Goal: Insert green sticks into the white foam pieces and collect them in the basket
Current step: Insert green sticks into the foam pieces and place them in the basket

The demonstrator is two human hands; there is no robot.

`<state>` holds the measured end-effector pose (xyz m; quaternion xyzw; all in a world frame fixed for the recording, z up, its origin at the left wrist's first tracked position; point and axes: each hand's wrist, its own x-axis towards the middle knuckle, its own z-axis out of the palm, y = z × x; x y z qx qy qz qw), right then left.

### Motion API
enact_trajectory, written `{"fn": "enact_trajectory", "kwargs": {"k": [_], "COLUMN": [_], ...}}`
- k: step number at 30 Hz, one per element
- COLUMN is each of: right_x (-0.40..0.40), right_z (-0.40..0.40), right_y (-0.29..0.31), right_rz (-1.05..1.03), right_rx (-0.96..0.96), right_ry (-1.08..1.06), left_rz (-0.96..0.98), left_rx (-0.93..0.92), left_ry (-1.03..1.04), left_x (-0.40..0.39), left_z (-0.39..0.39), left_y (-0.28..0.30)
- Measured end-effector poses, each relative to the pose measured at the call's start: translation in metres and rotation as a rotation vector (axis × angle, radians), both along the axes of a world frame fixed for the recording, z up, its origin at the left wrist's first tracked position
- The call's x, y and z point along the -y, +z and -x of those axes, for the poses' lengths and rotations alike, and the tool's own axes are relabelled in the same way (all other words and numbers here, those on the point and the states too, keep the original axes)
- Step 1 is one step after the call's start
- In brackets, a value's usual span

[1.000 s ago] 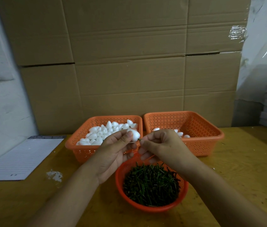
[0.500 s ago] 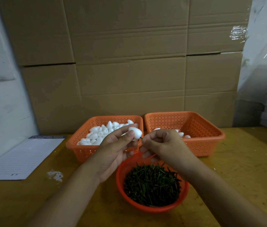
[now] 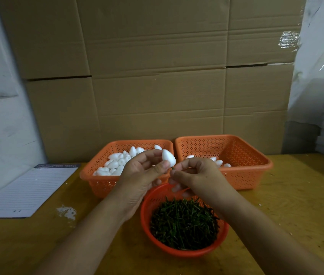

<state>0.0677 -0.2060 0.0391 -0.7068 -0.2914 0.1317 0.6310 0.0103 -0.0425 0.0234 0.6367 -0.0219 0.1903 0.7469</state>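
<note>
**Stick met with foam piece above the round bowl**

Head view: a white egg-shaped foam piece (image 3: pixel 168 157) is pinched by the left hand (image 3: pixel 141 175), its long axis tilted, narrow end up-left. A short green stick (image 3: pixel 172 168) is pinched at its lower end by the right hand (image 3: pixel 195 175), above the round orange bowl of green sticks (image 3: pixel 184 225). Writing on the lined paper pad (image 3: pixel 28 191) is unreadable.

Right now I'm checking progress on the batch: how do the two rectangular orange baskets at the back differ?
The left basket is heaped with white foam pieces, while the right basket holds only a few along its near edge, with most of its floor bare. The left hand with its foam piece is in front of the left basket; the right hand overlaps the right one. Both are orange, perforated, and side by side against the cardboard.
</note>
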Motion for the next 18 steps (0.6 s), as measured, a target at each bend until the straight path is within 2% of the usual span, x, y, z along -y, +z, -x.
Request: {"fn": "enact_trajectory", "kwargs": {"k": [18], "right_x": [0.0028], "right_z": [-0.0042], "right_y": [-0.0032], "right_rz": [0.013], "right_rx": [0.054], "right_ry": [0.076], "left_rz": [-0.155], "left_rx": [-0.029], "left_ry": [-0.041], "left_x": [-0.0031], "left_z": [0.0027], "left_y": [-0.0006]}}
